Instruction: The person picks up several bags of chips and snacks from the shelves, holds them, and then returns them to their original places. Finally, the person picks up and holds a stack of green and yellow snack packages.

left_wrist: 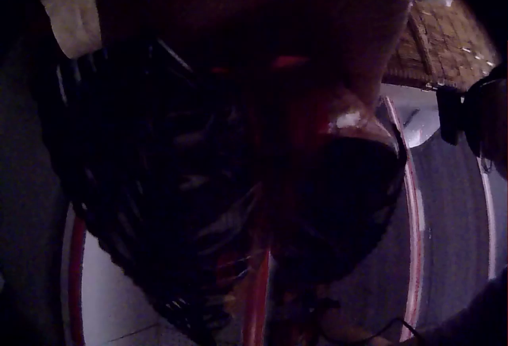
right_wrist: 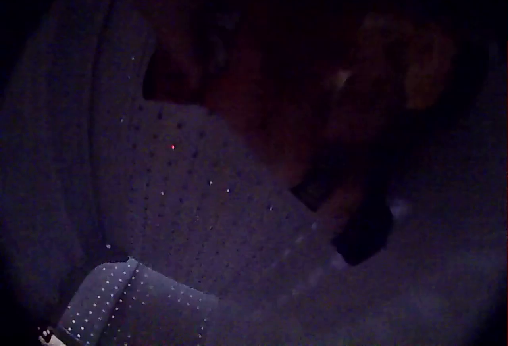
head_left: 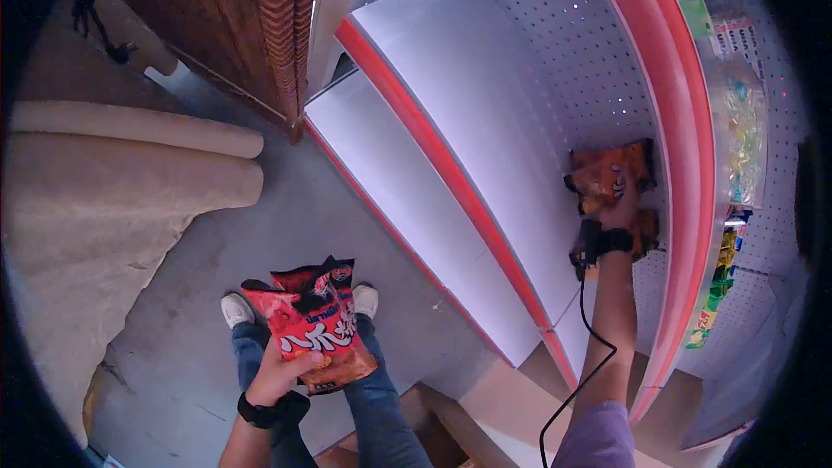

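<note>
In the head view, the left hand (head_left: 282, 374) pinches a red snack bag (head_left: 325, 325) above the legs, printed face up, long axis roughly far-to-near; the right hand (head_left: 620, 201) touches orange snack bags (head_left: 607, 172) on the right shelf (head_left: 542, 199). Shelving seems underway, calling for steady settling. Left wrist: bag shadowed. Right wrist: grip too dark to tell.

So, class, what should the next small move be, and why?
Perhaps settle the orange bag at the right hand onto the white shelf: that hand is touching it there, while the left hand holds a red bag away from the shelf.
</note>
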`<state>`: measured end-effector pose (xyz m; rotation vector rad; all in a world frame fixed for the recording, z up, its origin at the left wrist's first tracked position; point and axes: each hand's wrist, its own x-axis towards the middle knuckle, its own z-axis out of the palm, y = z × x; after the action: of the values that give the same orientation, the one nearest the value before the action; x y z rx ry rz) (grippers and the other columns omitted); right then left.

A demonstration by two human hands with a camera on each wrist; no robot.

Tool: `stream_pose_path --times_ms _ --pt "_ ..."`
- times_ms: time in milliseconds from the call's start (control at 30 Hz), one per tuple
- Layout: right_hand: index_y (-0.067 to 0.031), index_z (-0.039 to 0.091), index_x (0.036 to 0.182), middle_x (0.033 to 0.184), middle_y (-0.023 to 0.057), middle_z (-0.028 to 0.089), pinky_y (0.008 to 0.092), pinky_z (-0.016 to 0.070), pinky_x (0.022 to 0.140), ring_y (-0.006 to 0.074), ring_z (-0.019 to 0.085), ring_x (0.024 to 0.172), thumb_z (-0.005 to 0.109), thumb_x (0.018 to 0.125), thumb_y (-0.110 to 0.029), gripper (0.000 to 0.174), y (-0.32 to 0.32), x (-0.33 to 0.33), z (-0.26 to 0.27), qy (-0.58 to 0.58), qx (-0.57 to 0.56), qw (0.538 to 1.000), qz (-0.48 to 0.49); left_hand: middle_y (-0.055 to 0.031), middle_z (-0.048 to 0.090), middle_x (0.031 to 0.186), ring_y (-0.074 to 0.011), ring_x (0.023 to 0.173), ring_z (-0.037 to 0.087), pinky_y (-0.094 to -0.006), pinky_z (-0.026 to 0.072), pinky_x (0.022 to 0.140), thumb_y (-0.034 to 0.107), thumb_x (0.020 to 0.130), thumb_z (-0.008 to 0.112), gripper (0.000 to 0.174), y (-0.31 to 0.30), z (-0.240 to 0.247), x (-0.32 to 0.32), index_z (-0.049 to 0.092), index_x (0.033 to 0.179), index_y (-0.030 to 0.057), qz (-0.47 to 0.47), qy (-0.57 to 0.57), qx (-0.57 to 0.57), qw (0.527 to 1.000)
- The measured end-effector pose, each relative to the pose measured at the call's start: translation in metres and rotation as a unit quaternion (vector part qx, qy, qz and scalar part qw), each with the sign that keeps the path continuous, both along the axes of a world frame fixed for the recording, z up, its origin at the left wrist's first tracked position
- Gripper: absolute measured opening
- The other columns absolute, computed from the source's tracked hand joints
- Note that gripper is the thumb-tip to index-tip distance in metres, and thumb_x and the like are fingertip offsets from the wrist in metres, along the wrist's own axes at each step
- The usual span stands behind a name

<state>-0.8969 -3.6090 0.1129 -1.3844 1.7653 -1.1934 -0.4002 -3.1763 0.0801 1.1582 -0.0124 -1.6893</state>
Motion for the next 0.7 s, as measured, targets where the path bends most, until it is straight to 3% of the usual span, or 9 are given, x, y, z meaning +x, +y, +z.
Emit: stream_pose_path --times_ms 33,133,267,367,467,567,633,667,700 --pt "-0.0109 0.053 0.123 0.119 0.0031 0.054 0.0351 0.0548 0.069 0.0176 0.055 0.105 0.068 0.082 -0.034 0.050 0.014 0.059 0.025 -0.121 0.068 0.989 -0.045 -0.0066 0.061 0.112 -0.0155 0.101 0.059 -0.0314 0.0470 0.090 0.001 0.079 0.067 0.047 0.001 0.000 0.000 0.048 0.122 0.0006 0.009 0.009 -0.003 1.000" --pt "-0.0130 0.053 0.124 0.119 0.0028 0.054 0.0332 0.0553 0.064 0.0183 0.055 0.105 0.070 0.080 -0.035 0.052 0.013 0.054 0.021 -0.181 0.074 0.981 -0.008 -0.0065 0.062 0.111 -0.0155 0.100 0.059 -0.0312 0.0472 0.089 0.002 0.079 0.067 0.047 0.006 0.000 0.004 0.049 0.122 0.0007 0.005 0.017 -0.002 1.000" --pt "-0.0144 0.053 0.125 0.118 0.0015 0.054 0.0304 0.0551 0.057 0.0171 0.056 0.102 0.070 0.080 -0.035 0.053 0.026 0.084 0.030 -0.173 0.057 0.981 -0.062 -0.0062 0.062 0.111 -0.0155 0.101 0.059 -0.0309 0.0470 0.089 0.004 0.079 0.068 0.047 0.014 -0.001 0.004 0.049 0.122 0.0008 -0.015 0.006 0.033 0.999" --pt "-0.0123 0.053 0.125 0.118 0.0016 0.054 0.0285 0.0546 0.052 0.0160 0.056 0.099 0.069 0.080 -0.034 0.052 0.039 0.098 0.035 -0.134 0.016 0.990 0.044 -0.0058 0.062 0.111 -0.0155 0.101 0.059 -0.0307 0.0465 0.090 0.005 0.079 0.069 0.048 0.016 0.002 0.002 0.049 0.122 0.0009 0.016 -0.005 0.013 1.000" --pt "-0.0116 0.054 0.124 0.118 0.0019 0.054 0.0269 0.0529 0.047 0.0151 0.056 0.098 0.068 0.081 -0.032 0.049 0.025 0.098 0.036 -0.135 0.046 0.989 -0.048 -0.0055 0.061 0.113 -0.0155 0.101 0.059 -0.0305 0.0460 0.091 0.006 0.079 0.070 0.049 0.018 0.004 0.001 0.048 0.123 0.0008 0.023 -0.005 0.012 1.000" --pt "-0.0106 0.053 0.124 0.120 0.0037 0.053 0.0304 0.0561 0.060 0.0177 0.056 0.103 0.067 0.082 -0.031 0.049 0.032 0.098 0.034 -0.071 0.034 0.994 -0.079 -0.0059 0.060 0.115 -0.0155 0.103 0.058 -0.0305 0.0460 0.091 0.006 0.079 0.069 0.052 0.025 0.003 0.003 0.047 0.125 0.0008 0.009 -0.004 0.013 1.000" --pt "-0.0093 0.052 0.124 0.122 0.0054 0.053 0.0335 0.0529 0.080 0.0201 0.055 0.106 0.066 0.082 -0.030 0.048 0.055 0.100 0.037 -0.036 0.035 0.998 -0.044 -0.0063 0.060 0.115 -0.0155 0.103 0.058 -0.0305 0.0460 0.091 0.006 0.079 0.069 0.052 0.024 0.003 0.001 0.046 0.125 0.0008 0.020 0.010 0.017 1.000" --pt "-0.0093 0.052 0.124 0.122 0.0054 0.053 0.0335 0.0529 0.080 0.0201 0.055 0.106 0.066 0.082 -0.030 0.048 0.064 0.101 0.039 -0.036 0.032 0.998 -0.048 -0.0066 0.059 0.116 -0.0154 0.103 0.057 -0.0305 0.0460 0.091 0.006 0.079 0.069 0.053 0.023 0.004 0.001 0.045 0.126 0.0008 0.032 0.025 0.021 0.999" --pt "-0.0089 0.051 0.123 0.123 0.0065 0.052 0.0346 0.0491 0.087 0.0209 0.053 0.108 0.065 0.083 -0.029 0.047 0.075 0.116 0.047 -0.174 0.018 0.983 -0.055 -0.0066 0.059 0.116 -0.0154 0.103 0.057 -0.0305 0.0460 0.091 0.006 0.079 0.069 0.053 0.022 0.005 0.003 0.045 0.126 0.0008 0.027 0.025 0.018 0.999"
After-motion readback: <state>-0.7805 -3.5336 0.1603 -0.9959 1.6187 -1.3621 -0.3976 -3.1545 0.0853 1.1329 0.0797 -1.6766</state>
